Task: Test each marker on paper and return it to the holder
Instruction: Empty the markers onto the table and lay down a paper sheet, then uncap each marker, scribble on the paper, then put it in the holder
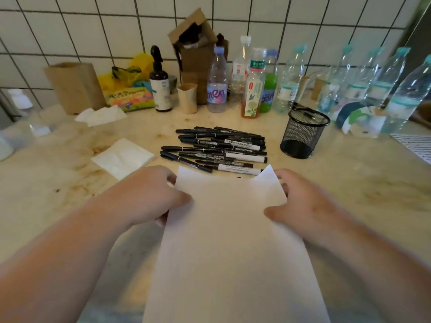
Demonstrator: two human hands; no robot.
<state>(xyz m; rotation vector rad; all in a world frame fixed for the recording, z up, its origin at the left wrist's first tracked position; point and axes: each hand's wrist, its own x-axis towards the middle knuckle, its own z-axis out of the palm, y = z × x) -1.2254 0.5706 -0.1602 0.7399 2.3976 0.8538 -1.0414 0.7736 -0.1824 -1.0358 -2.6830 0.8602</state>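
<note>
The left hand (154, 194) and right hand (300, 201) pinch the paper's (231, 241) side edges. Markers (217, 149) lie at 12 o'clock, the mesh holder (303, 134) at 1 o'clock.

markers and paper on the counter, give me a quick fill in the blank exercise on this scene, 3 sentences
1. Both hands, the left hand and the right hand, grip a blank sheet of ______.
2. The black markers lie in a pile on the counter, not yet in the black ______ holder to their right.
3. The wall behind the bottles is covered in white ______.

Missing words: paper; mesh; tiles
</note>
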